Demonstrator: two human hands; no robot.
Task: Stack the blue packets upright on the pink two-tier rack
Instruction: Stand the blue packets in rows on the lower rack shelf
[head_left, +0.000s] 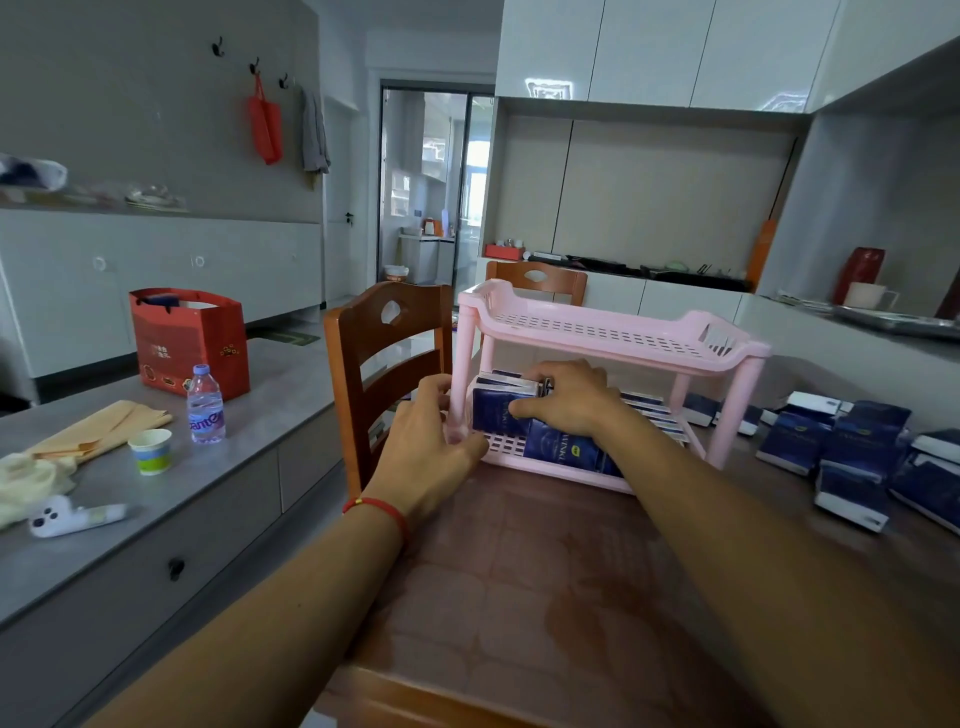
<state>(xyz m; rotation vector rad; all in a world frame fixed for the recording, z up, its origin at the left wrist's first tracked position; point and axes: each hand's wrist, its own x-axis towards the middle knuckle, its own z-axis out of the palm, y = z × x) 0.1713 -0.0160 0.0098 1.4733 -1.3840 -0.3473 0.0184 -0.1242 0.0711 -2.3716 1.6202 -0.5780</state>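
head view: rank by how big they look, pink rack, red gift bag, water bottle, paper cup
1. pink rack
2. red gift bag
3. water bottle
4. paper cup
The rack sits nearer the camera, which may exaggerate its lead.

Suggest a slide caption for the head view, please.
Right hand presses blue packets upright on the pink rack's lower tier; left hand steadies its leg.

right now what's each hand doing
Left hand: grips the pink plastic rack's front-left leg.
Right hand: holds upright dark blue packets on the lower tier.
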